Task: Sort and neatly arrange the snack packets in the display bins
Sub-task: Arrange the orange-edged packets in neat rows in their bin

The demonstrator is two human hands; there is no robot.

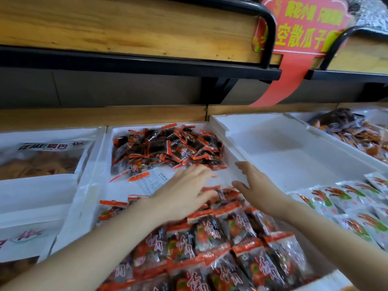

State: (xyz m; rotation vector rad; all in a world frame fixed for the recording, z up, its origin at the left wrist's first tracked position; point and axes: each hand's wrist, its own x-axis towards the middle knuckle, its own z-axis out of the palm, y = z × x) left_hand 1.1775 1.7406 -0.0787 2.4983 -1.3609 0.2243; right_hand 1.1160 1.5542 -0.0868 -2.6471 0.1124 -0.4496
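Holding left hand [184,192] and right hand [255,183] over red-edged clear snack packets [231,238] in white foam bin [84,198] — fingers [199,171] spread (left blurred).

Matt white foam bin [273,148]; glossy clear-plastic snack packets [241,227], 6 o'clock; grained wooden shelf [126,24] with smooth black metal rail [126,61], 12 o'clock.

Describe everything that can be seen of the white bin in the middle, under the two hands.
The bin is a white rectangular tray, foam by its look, with thick walls, set between other bins. At its far end lies a loose pile of small packets; the near end holds overlapping rows of larger packets. Between them a printed sheet lies on the floor. The left hand is open over the middle; the right hand is at its right wall.
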